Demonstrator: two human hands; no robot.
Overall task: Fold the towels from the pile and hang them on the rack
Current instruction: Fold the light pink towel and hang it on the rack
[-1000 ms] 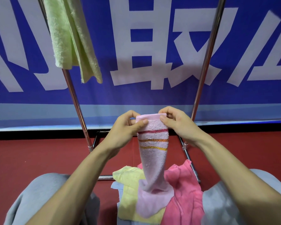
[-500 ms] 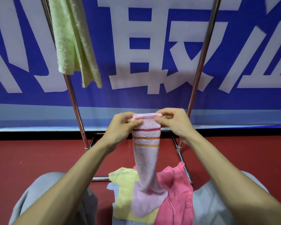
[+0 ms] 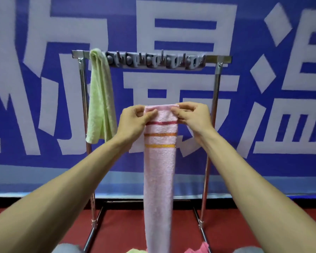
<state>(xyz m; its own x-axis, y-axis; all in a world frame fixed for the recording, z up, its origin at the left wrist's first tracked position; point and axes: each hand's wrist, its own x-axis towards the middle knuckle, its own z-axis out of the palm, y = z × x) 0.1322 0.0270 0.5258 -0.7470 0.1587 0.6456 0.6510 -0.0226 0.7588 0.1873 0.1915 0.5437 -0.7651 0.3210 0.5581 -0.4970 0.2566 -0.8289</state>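
Note:
A pale pink towel (image 3: 160, 172) with red, orange and yellow stripes hangs as a long narrow folded strip in front of me. My left hand (image 3: 133, 121) pinches its top left corner and my right hand (image 3: 192, 117) pinches its top right corner, both at chest height below the rack's top bar (image 3: 215, 59). The metal rack stands straight ahead. A light green towel (image 3: 98, 99) is draped over the bar at its left end. Only scraps of the pile show at the bottom edge: a green bit (image 3: 135, 250) and a pink bit (image 3: 197, 250).
A row of grey clips (image 3: 153, 61) lines the middle of the rack's bar. The rack's uprights (image 3: 211, 139) and floor feet (image 3: 202, 229) stand on a red floor. A blue banner with large white characters covers the wall behind.
Both hands have raised the pink towel clear of the pile, so it hangs full length. My view has tilted up, and the rack's top bar and clips have come into sight.

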